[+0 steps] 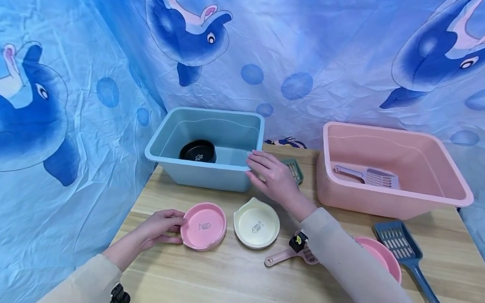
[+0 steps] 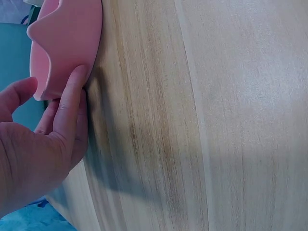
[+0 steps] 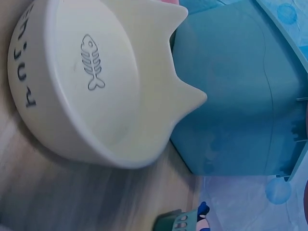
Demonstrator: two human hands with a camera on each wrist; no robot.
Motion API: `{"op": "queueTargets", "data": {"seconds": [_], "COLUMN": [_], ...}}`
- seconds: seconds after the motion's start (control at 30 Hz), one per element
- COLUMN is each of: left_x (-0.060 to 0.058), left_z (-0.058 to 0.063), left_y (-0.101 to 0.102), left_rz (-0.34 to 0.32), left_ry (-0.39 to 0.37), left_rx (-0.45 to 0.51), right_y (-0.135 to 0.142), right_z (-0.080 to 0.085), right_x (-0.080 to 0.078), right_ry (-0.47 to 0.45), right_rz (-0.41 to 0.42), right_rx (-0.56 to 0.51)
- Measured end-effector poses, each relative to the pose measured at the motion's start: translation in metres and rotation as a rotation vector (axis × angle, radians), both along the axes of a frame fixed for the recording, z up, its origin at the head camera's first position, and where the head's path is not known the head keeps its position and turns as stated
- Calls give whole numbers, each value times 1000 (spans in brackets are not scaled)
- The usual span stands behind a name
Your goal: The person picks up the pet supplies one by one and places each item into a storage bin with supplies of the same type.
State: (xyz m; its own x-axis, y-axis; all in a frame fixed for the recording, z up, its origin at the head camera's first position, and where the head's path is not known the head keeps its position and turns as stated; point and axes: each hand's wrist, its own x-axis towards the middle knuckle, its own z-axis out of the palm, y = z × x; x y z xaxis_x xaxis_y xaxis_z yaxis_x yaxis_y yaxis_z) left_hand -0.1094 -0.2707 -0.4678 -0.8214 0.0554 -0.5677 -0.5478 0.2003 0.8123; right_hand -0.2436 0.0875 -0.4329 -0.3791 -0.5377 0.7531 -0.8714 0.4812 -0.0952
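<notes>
My left hand [image 1: 159, 229] pinches the left edge of a pink pet bowl [image 1: 204, 226] with a fish-bone print. In the left wrist view, one fingertip presses low on its outer wall and another sits at the rim. My right hand [image 1: 273, 177] reaches out, its extended fingers resting at the right front corner of a light-blue litter box [image 1: 209, 172]. Inside that box lies a black bowl [image 1: 198, 151] with a paw print. Between the hands stands a cream cat-eared bowl [image 1: 257, 223], seen close up in the right wrist view.
Right of the blue box is a pink litter box [image 1: 377, 201] holding a lilac scoop [image 1: 366, 176]. A green scoop [image 1: 293, 170] lies behind my right hand. My right sleeve partly covers a pink scoop [image 1: 279, 257] and another pink bowl [image 1: 383, 256]. A dark-blue scoop [image 1: 413, 260] lies far right.
</notes>
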Motion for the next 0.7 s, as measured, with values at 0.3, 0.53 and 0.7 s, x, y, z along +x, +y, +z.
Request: {"op": "queueTargets", "data": {"seconds": [0.3, 0.53, 0.7], "left_x": [1, -2, -3], "left_z": [-1, 0, 0], "left_y": [3, 4, 3], "left_rz": [24, 46, 71], "left_ry": [11, -3, -29], "left_rx": [-16, -27, 8], "right_y": [1, 1, -2], "right_z": [3, -2, -2], "right_x": [-7, -6, -8], "right_ry": [19, 13, 13], "right_rz": [91, 57, 63], "right_rx": [59, 39, 29]}}
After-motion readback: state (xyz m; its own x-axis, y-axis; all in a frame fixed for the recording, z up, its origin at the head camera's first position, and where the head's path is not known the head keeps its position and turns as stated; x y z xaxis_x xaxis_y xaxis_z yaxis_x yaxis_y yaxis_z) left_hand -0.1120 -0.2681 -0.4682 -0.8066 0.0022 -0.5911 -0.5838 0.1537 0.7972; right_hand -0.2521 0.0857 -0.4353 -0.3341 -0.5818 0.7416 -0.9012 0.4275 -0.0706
